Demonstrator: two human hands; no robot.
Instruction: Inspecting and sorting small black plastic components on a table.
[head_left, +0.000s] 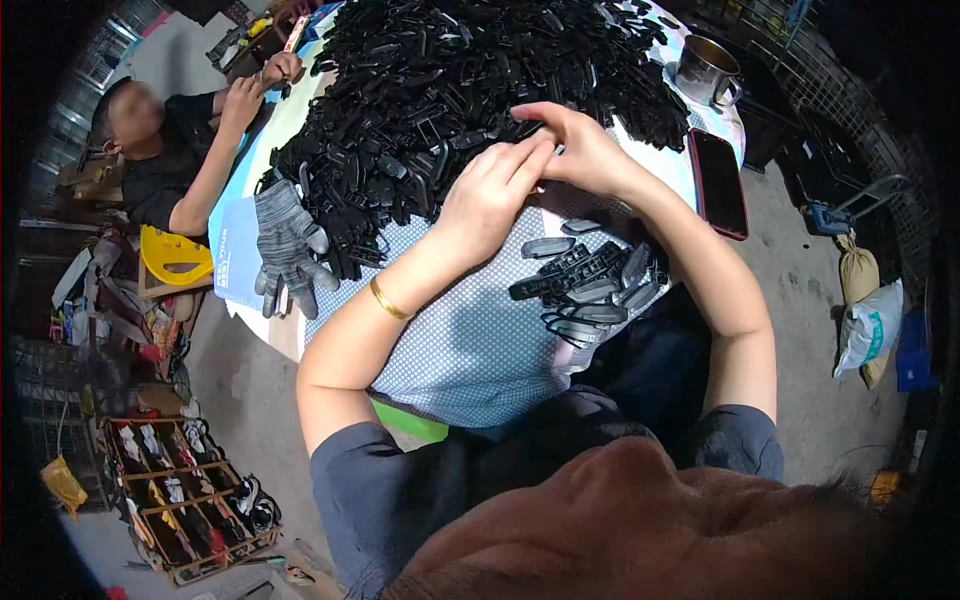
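My left hand [486,198] and my right hand [588,155] meet at the near edge of a large heap of black plastic parts [430,80]. Their fingertips are pinched together, and whatever sits between them is hidden by the fingers. The right index finger is lifted away over the heap. Below my right hand, close to my body, lies a smaller group of similar black parts [590,285] on the patterned table cover [450,340]. A gold bracelet [388,300] circles my left wrist.
A grey work glove [288,245] lies left of the heap. To the right are a dark phone [715,185] and a metal mug [707,70]. Across the left side sits another person [150,150], hands at the table edge, near a yellow stool [178,258]. Sacks [868,325] stand on the floor.
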